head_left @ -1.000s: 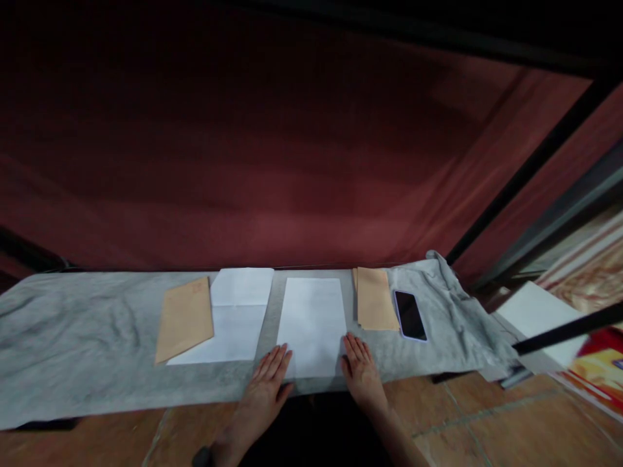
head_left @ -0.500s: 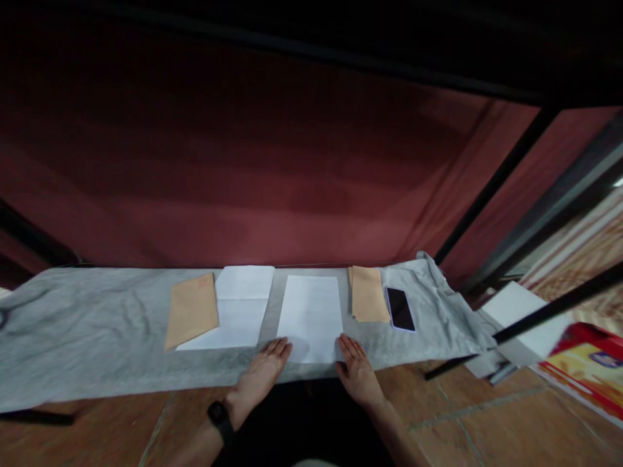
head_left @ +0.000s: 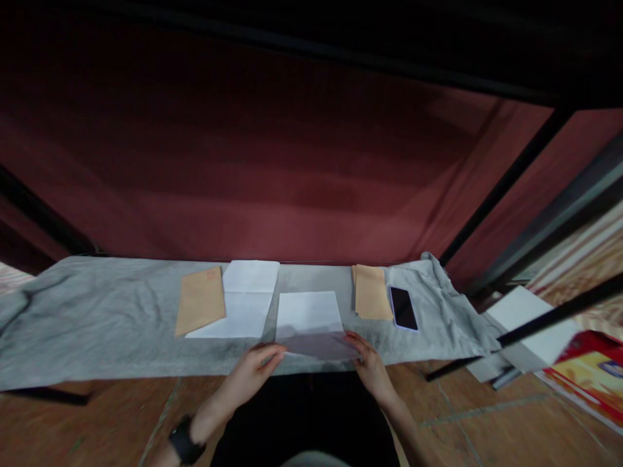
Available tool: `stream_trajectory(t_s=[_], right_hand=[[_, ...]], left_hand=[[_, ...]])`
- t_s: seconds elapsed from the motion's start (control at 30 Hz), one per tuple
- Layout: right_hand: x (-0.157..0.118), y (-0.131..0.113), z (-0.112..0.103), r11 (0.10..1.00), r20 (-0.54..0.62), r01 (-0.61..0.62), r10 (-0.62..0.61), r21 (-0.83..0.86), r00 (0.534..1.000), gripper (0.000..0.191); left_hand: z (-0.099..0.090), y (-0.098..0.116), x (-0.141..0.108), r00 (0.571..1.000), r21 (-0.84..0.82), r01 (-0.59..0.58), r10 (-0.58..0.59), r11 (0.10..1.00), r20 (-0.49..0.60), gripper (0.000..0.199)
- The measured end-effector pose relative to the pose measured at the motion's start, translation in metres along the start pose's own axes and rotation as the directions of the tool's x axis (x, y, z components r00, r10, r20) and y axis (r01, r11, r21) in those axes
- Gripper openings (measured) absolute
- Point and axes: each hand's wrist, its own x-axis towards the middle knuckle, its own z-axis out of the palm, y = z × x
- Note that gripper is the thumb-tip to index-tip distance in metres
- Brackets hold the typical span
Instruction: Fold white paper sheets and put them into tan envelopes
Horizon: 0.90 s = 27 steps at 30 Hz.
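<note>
A white sheet of paper (head_left: pixel 309 310) lies in front of me with its near edge lifted and curling up, shaded along the bend. My left hand (head_left: pixel 263 363) pinches the near left corner between thumb and fingers. At the near right corner, my right hand (head_left: pixel 366 363) grips the sheet too. To the left, a brown envelope (head_left: pixel 199 301) partly covers another white sheet (head_left: pixel 248 314) that has a crease across it. A small stack of brown envelopes (head_left: pixel 372 292) rests to the right, beside a phone (head_left: pixel 403 308) with a dark screen.
A grey cloth (head_left: pixel 111 318) covers the narrow bench, wrinkled at both ends. Behind it rises a dark red panel (head_left: pixel 311 214). Black metal bars (head_left: pixel 506 185) slant at the right. White boxes (head_left: pixel 533 324) and a red and yellow package (head_left: pixel 588 376) stand low at the right.
Both hands lay flat at the sheet's near sides before. Now they hold its near corners, and the near edge has come up off the cloth. The view has shifted slightly.
</note>
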Motion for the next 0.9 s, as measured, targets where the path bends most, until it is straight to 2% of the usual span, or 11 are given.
stream_trajectory(t_s=[0.07,0.17,0.27,0.33,0.47,0.6,0.77,0.9], right_hand=[[0.011,-0.002,0.007,1.0,-0.024,0.0,0.001,0.018,1.0,0.041],[0.029,-0.002,0.019,1.0,-0.08,-0.021,0.021,-0.001,0.997,0.031],[0.045,0.002,0.029,0.994,-0.144,-0.092,0.083,-0.056,0.986,0.033],[0.054,0.004,0.034,0.986,-0.178,-0.134,0.115,-0.097,0.977,0.033],[0.063,0.005,0.042,0.961,-0.254,-0.192,0.138,-0.202,0.957,0.028],[0.063,0.005,0.048,0.929,-0.291,-0.226,0.139,-0.293,0.947,0.023],[0.06,0.006,0.053,0.869,-0.283,-0.235,0.115,-0.436,0.952,0.018],[0.059,0.008,0.055,0.864,-0.288,-0.206,0.074,-0.46,0.955,0.019]], left_hand=[[0.002,-0.003,0.009,0.992,-0.08,0.067,-0.075,0.995,-0.104,0.035],[0.008,-0.012,0.026,0.949,-0.194,0.133,-0.181,0.972,-0.259,0.043],[0.019,-0.024,0.042,0.933,-0.323,0.109,-0.209,0.94,-0.293,0.055],[0.028,-0.036,0.049,0.937,-0.362,0.092,-0.204,0.928,-0.284,0.054],[0.043,-0.06,0.056,0.908,-0.246,0.192,-0.267,0.95,-0.322,0.043],[0.049,-0.069,0.058,0.878,-0.07,0.306,-0.31,0.949,-0.364,0.052],[0.053,-0.066,0.061,0.882,0.022,0.331,-0.301,0.943,-0.362,0.064],[0.057,-0.067,0.064,0.896,0.118,0.291,-0.227,0.95,-0.383,0.064]])
